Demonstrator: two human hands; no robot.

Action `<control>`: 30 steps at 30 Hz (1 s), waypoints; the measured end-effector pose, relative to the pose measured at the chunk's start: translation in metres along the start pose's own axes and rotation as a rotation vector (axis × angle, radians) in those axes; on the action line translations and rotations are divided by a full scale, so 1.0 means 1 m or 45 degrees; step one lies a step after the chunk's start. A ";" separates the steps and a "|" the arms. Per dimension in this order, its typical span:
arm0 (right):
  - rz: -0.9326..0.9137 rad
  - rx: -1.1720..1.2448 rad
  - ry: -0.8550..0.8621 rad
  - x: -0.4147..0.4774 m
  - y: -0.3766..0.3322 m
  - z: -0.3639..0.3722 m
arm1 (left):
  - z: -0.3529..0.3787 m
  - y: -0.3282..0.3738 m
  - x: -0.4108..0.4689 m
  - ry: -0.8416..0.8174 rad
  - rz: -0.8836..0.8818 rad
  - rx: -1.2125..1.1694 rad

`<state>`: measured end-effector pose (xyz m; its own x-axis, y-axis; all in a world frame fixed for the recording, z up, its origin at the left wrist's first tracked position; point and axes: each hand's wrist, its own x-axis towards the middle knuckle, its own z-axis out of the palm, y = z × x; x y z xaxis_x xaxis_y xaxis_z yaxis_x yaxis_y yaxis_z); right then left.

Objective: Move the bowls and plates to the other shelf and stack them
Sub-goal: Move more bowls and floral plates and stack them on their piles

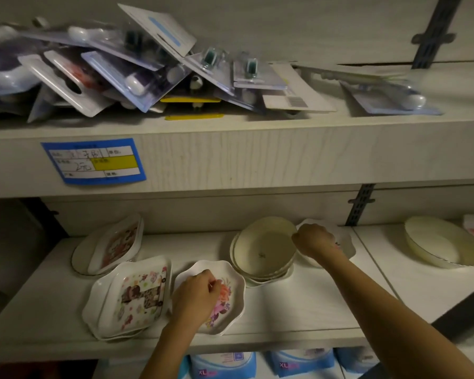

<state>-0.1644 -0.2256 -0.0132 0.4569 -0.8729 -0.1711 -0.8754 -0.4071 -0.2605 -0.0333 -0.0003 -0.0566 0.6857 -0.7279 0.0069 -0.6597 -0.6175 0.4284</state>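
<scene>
On the lower shelf (312,305) my left hand (196,292) rests inside a scalloped flower-printed plate (227,299), fingers curled on its left rim. My right hand (314,239) is curled at the rim between a stack of cream round bowls (263,250) and a white scalloped plate (345,247) behind it; which one it holds is unclear. Square printed plates (132,296) lie stacked to the left. Another printed plate (118,244) leans on a round plate at the back left. A cream bowl (441,247) sits on the right shelf section.
The upper shelf (230,149) holds a heap of blister-packed goods (115,67) and carries a blue price label (93,161). A metal shelf bracket (359,206) divides the lower shelf. Blue packs marked XL (222,365) stand below.
</scene>
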 end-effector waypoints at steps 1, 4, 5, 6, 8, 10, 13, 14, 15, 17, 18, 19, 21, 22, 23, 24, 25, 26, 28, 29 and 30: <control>0.000 0.040 0.024 0.000 0.003 -0.005 | 0.000 0.002 0.003 0.005 -0.010 -0.004; -0.003 0.103 0.107 -0.007 0.020 -0.022 | -0.001 0.010 0.016 0.023 -0.034 -0.012; 0.004 0.125 0.128 -0.011 0.029 -0.029 | 0.000 0.014 0.022 0.029 -0.038 -0.010; 0.014 0.148 0.143 -0.017 0.039 -0.034 | 0.001 0.018 0.028 0.039 -0.040 -0.003; 0.050 0.194 0.160 -0.031 0.058 -0.044 | 0.003 0.026 0.042 0.051 -0.044 0.019; 0.105 0.242 0.185 -0.048 0.075 -0.049 | 0.009 0.033 0.059 0.008 -0.074 0.015; 0.157 0.308 0.205 -0.074 0.095 -0.046 | 0.019 0.038 0.082 -0.205 -0.158 0.054; 0.166 0.336 0.203 -0.082 0.100 -0.045 | 0.022 0.038 0.088 -0.278 -0.166 0.076; 0.173 0.370 0.199 -0.089 0.104 -0.044 | 0.025 0.039 0.093 -0.330 -0.172 0.090; 0.187 0.435 0.191 -0.100 0.111 -0.041 | 0.028 0.039 0.099 -0.378 -0.188 0.102; 0.198 0.455 0.191 -0.105 0.113 -0.040 | 0.029 0.039 0.101 -0.391 -0.189 0.102; 0.207 0.468 0.193 -0.110 0.115 -0.038 | 0.029 0.038 0.103 -0.407 -0.188 0.100; 0.227 0.487 0.198 -0.119 0.119 -0.035 | 0.028 0.037 0.106 -0.437 -0.180 0.113; 0.236 0.491 0.199 -0.123 0.120 -0.033 | 0.027 0.036 0.108 -0.444 -0.170 0.131; 0.244 0.491 0.202 -0.126 0.122 -0.031 | 0.025 0.035 0.109 -0.445 -0.157 0.146; 0.255 0.490 0.207 -0.131 0.123 -0.029 | 0.023 0.035 0.110 -0.438 -0.142 0.147; 0.267 0.494 0.218 -0.135 0.123 -0.027 | 0.022 0.034 0.111 -0.425 -0.128 0.135; 0.278 0.503 0.232 -0.139 0.123 -0.026 | 0.020 0.033 0.111 -0.404 -0.113 0.114; 0.291 0.535 0.264 -0.149 0.122 -0.023 | 0.014 0.033 0.111 -0.341 -0.092 0.049; 0.297 0.552 0.276 -0.154 0.122 -0.023 | 0.011 0.033 0.110 -0.301 -0.083 0.004; 0.303 0.563 0.286 -0.160 0.121 -0.022 | 0.008 0.033 0.109 -0.262 -0.067 -0.043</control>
<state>-0.3469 -0.1412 0.0033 0.1669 -0.9827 -0.0799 -0.7789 -0.0817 -0.6219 0.0171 -0.1025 -0.0485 0.6396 -0.7424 -0.1995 -0.6113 -0.6486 0.4535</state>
